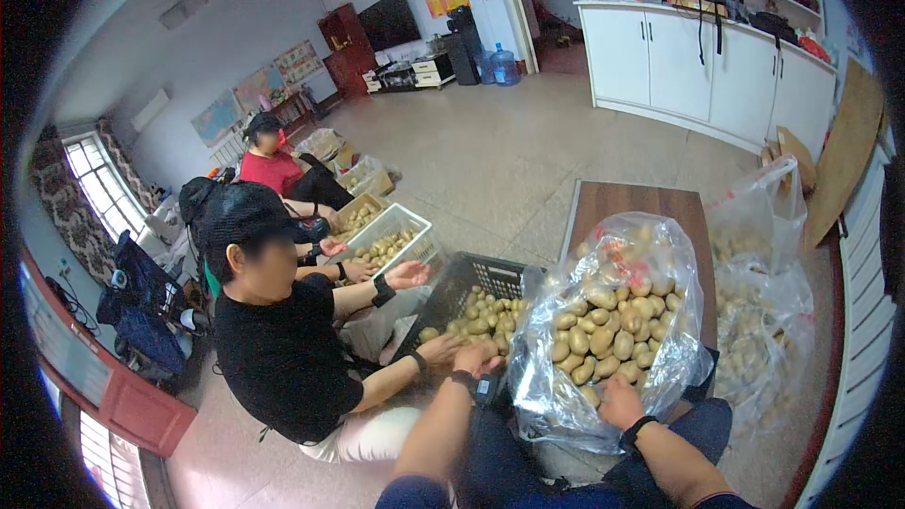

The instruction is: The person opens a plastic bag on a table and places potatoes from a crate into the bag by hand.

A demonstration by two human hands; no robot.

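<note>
My left hand reaches over the near edge of a black plastic crate that holds potatoes. Its fingers are partly blurred, and I cannot make out whether they hold anything. A clear plastic bag full of potatoes stands open in front of me. At the bag's near side, my right hand is closed with its fingers curled down against the potatoes. What lies inside those fingers is hidden. Right beside my left hand, a co-worker's hand is also at the crate.
The co-worker in black sits close on my left. Beyond the crate are a white basket of potatoes and another person in red. A brown board lies behind my bag. More bagged potatoes stand on my right.
</note>
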